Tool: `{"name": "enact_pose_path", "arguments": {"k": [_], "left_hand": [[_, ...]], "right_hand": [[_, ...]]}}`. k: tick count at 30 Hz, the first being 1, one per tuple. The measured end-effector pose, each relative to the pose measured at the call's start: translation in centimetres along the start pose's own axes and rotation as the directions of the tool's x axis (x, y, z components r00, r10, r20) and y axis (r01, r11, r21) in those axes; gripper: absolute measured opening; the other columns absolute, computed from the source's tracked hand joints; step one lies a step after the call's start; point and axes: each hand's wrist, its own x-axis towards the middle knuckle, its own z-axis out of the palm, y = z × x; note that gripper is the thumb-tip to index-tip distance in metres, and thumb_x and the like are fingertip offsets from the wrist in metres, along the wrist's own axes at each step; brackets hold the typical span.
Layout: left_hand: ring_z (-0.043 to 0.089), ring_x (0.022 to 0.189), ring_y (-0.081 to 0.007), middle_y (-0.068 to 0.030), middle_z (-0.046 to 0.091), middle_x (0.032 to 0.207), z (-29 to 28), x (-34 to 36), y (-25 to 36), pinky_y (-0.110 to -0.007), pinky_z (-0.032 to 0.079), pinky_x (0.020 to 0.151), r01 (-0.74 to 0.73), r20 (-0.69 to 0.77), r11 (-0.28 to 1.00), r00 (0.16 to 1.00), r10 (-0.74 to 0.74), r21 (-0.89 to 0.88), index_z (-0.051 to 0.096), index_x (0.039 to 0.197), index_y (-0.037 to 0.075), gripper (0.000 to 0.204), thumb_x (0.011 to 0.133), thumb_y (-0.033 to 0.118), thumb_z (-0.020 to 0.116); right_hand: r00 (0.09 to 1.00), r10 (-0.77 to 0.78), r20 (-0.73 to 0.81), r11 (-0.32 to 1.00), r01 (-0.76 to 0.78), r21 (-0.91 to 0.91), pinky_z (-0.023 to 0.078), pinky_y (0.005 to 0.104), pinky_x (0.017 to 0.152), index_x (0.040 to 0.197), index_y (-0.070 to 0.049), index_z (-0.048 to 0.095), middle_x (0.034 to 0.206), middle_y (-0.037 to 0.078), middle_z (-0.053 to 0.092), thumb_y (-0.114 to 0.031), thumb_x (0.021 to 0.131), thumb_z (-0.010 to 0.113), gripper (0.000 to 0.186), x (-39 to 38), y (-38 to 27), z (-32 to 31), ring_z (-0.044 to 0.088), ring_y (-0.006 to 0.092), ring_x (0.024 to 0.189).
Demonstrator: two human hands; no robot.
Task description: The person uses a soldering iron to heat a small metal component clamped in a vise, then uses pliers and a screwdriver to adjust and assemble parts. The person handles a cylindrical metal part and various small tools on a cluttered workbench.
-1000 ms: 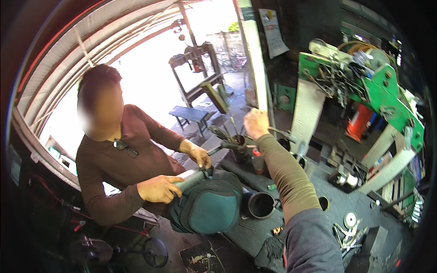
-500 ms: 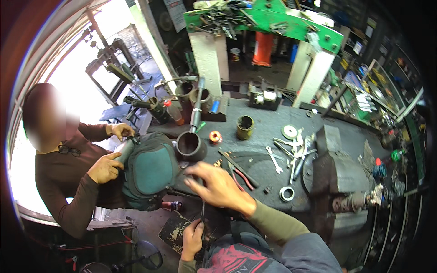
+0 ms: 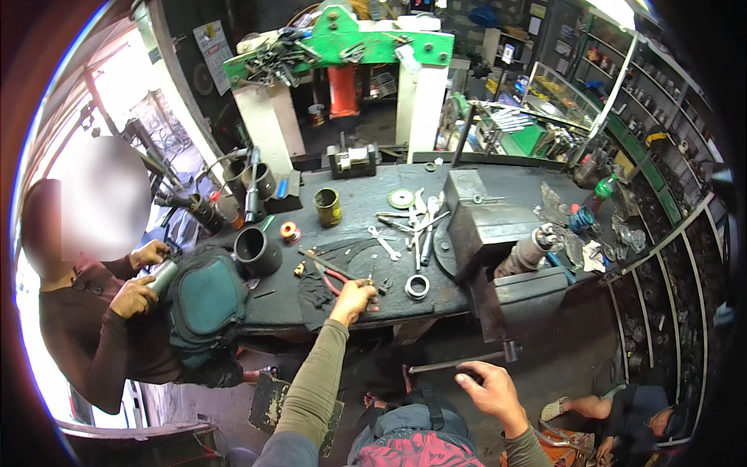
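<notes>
My left hand reaches over the near edge of the workbench, its fingers curled down beside the red-handled pliers. Whatever it grips is too small to make out; a thin pointed piece shows just beyond its fingertips. Below the bench vise, my right hand has its thumb and fingers apart and nothing in its palm. Its fingertips are close to a long metal bar at the vise's front. A metal ring and several wrenches lie right of my left hand.
At left, a co-worker holds a grey cylinder above a teal backpack. A dark metal cup, a yellow can and an orange spool stand on the bench. Another person is low at the right.
The view has swung to the right. My left hand has gone from near my body up to the bench. My right hand has left the bench's left part and is now by the vise's bar.
</notes>
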Motion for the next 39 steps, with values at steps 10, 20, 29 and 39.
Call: {"name": "enact_pose_path", "arguments": {"k": [10, 20, 29, 39], "left_hand": [[0.075, 0.083, -0.0406, -0.0297, 0.074, 0.091, -0.7, 11.0, 2.6, -0.049, 0.058, 0.078, 0.009, -0.302, 0.720, 0.911, 0.280, 0.694, 0.072, 0.104, -0.007, 0.045, 0.095, 0.036, 0.059], [0.068, 0.109, -0.0191, -0.0149, 0.072, 0.120, 21.1, -7.5, 11.3, -0.032, 0.054, 0.096, -0.533, -0.340, 0.728, 0.651, 0.679, 0.432, 0.065, 0.131, -0.006, 0.044, 0.092, 0.010, 0.078], [0.065, 0.120, -0.0316, -0.0195, 0.070, 0.127, 36.1, -13.5, 13.2, -0.040, 0.050, 0.104, -0.403, -0.220, 0.513, 0.582, 0.783, 0.758, 0.068, 0.129, -0.002, 0.061, 0.078, 0.022, 0.091], [0.066, 0.107, -0.0156, -0.0073, 0.069, 0.116, 37.3, -11.1, 13.9, -0.032, 0.052, 0.096, -0.482, -0.144, 0.610, 0.698, 0.701, 0.629, 0.072, 0.119, -0.001, 0.048, 0.077, 0.014, 0.092]], "right_hand": [[0.954, 0.206, -0.217, 0.977, -0.186, 0.109, 0.056, 0.0322, 0.071, 0.116, -0.001, 0.076, 0.096, 0.013, 0.078, -0.023, 0.092, 0.076, 0.032, -4.4, 9.1, -8.6, 0.072, 0.0192, 0.077], [0.967, 0.208, -0.148, 0.978, -0.201, 0.059, 0.057, 0.0350, 0.074, 0.111, -0.001, 0.077, 0.097, 0.017, 0.077, -0.021, 0.091, 0.076, 0.028, 3.9, 24.0, -19.4, 0.073, 0.0232, 0.078], [0.964, -0.191, 0.187, 0.982, 0.186, 0.046, 0.057, 0.0437, 0.085, 0.110, -0.005, 0.077, 0.102, 0.019, 0.077, -0.027, 0.093, 0.072, 0.028, 15.8, 30.2, -20.3, 0.074, 0.0377, 0.098], [0.539, -0.303, 0.786, 0.940, 0.304, 0.154, 0.050, 0.0454, 0.109, 0.144, -0.009, 0.060, 0.133, 0.023, 0.068, -0.045, 0.083, 0.078, 0.073, 15.6, 33.4, 0.2, 0.063, 0.0411, 0.126]]}}
